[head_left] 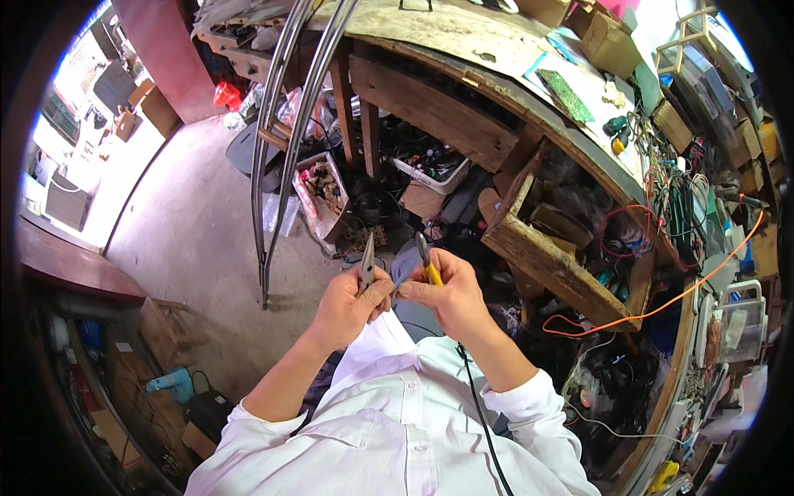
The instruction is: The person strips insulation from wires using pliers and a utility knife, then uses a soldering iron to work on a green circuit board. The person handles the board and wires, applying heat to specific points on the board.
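Note:
In front of my white shirt, my left hand (349, 306) is closed around a pair of needle-nose pliers (368, 263), whose grey jaws point up and away from me. My right hand (451, 299) grips a second hand tool, yellow-handled pliers (431, 269) with a dark tip, also pointing away. The thumbs and fingertips of both hands almost meet over my lap, pinching at something small and thin that I cannot make out. A black cable (473, 397) runs down the front of my shirt.
Ahead and right stands a worn wooden workbench (447, 29) with an open drawer (571, 285) full of parts. An orange cable (662, 315) loops over the drawer. A metal frame (263, 198) leans left of the bench. At lower left are a blue power tool (172, 385) and a wooden stool (169, 331).

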A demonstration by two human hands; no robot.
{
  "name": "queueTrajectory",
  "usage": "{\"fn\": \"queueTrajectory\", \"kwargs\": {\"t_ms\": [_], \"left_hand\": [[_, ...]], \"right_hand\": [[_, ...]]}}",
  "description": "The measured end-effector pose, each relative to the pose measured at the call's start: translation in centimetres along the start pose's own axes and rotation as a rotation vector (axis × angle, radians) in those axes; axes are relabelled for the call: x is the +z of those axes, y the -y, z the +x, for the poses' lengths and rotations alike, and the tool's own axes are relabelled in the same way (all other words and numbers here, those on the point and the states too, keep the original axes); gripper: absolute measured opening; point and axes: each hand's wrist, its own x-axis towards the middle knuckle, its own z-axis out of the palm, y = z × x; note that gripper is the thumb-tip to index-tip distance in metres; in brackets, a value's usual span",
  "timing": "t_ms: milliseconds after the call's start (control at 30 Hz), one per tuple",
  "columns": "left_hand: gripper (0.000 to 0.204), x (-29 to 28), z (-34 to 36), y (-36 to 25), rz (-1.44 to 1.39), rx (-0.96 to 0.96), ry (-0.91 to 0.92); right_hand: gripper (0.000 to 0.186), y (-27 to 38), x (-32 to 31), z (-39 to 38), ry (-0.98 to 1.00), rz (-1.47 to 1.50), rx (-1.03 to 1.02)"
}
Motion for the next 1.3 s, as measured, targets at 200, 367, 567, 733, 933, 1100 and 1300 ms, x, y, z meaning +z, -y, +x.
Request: {"fn": "queueTrajectory", "kwargs": {"t_ms": [200, 367, 567, 733, 933, 1100, 1300], "left_hand": [[0.014, -0.3, -0.2, 0.6, 0.047, 0.131, -0.065], [0.020, -0.8, -0.2, 0.1, -0.202, -0.041, -0.099], [0.019, 0.5, 0.6, -0.4, -0.154, -0.208, -0.040], [0.017, 0.0, 0.2, 1.2, 0.112, 0.152, -0.113], [0.014, 1.5, 2.7, 2.1, 0.965, 1.125, -0.058], [0.007, 4.4, 2.0, 2.9, 0.537, 0.752, 0.094], [0.015, 9.8, 2.6, 2.6, -0.227, 0.121, 0.277]], "right_hand": [[0.022, 0.2, 0.6, 0.4, -0.012, 0.417, 0.224], [0.027, 0.4, 0.3, -0.1, 0.024, -0.158, -0.265], [0.029, 0.7, -0.5, -0.2, -0.066, -0.712, -0.819], [0.024, 0.1, -0.1, 0.6, -0.031, -0.547, -0.616], [0.023, 1.9, -2.4, -1.8, 0.074, 0.248, 0.091], [0.026, 4.3, -4.0, -5.3, -0.012, 0.129, 0.076], [0.028, 6.8, -6.7, -10.0, -0.161, -0.020, -0.036]]}}
